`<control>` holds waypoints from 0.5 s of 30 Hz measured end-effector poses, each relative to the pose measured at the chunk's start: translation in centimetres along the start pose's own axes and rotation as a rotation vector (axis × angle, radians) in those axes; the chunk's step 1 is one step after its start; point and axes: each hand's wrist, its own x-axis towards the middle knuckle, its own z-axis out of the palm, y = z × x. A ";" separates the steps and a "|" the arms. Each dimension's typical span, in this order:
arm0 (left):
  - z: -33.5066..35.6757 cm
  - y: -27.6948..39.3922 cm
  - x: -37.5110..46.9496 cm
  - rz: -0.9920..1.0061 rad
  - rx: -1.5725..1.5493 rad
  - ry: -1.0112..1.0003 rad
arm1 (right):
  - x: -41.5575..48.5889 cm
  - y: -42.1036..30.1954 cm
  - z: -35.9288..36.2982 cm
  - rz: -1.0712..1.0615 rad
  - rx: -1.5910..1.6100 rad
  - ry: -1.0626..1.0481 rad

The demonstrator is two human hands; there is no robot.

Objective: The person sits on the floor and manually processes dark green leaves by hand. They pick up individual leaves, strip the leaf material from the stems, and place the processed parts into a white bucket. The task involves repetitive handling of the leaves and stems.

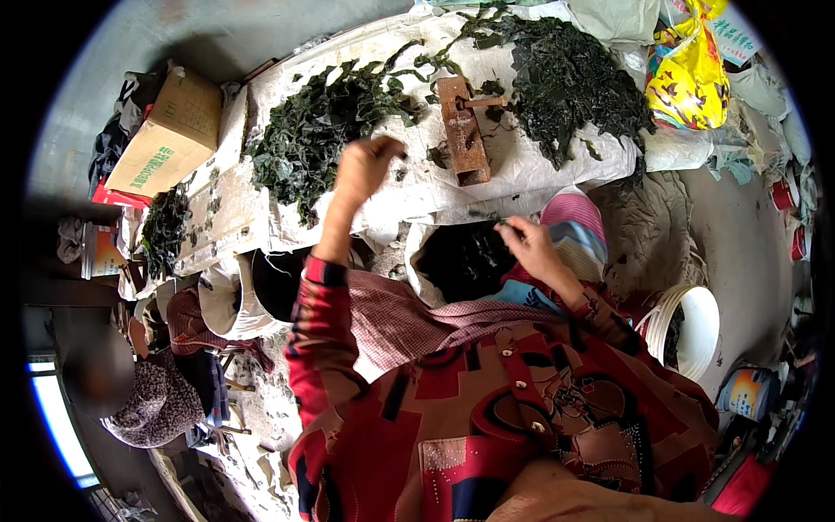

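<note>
My left hand (369, 164) is over the white-covered table, fingers drawn together, beside a heap of dark green seaweed (313, 137). A dark speck shows at its blurred fingertips; I cannot make out whether it is seaweed. My right hand (536, 248) hovers lower, at the right of an open white sack (416, 261) with a dark inside, thumb and forefinger close together. Something small and dark is at those fingertips too. Between the heaps lies a worn reddish-brown block (464, 130) with a wooden peg (486, 102) sticking out sideways. A second seaweed heap (574, 85) covers the table's right part.
A cardboard box (166, 130) stands at the table's left end. A yellow plastic bag (690, 78) sits at the right. On the floor are a white bucket (701, 333) and a paint pail (747, 395). Another person (156, 404) sits at the left.
</note>
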 end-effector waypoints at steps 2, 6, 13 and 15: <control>-4.9 1.0 3.2 -0.024 0.031 0.053 | -0.8 -0.6 1.2 -0.066 -0.070 -0.061; -11.8 -3.2 8.5 0.341 1.074 0.399 | -2.4 -1.6 2.1 -0.046 -0.120 -0.237; -0.7 -6.5 8.7 -0.211 0.670 0.064 | -2.9 -0.9 2.0 -0.006 -0.196 -0.310; 1.0 -8.0 9.0 -0.097 0.727 0.072 | -3.3 -1.3 1.7 -0.018 -0.143 -0.293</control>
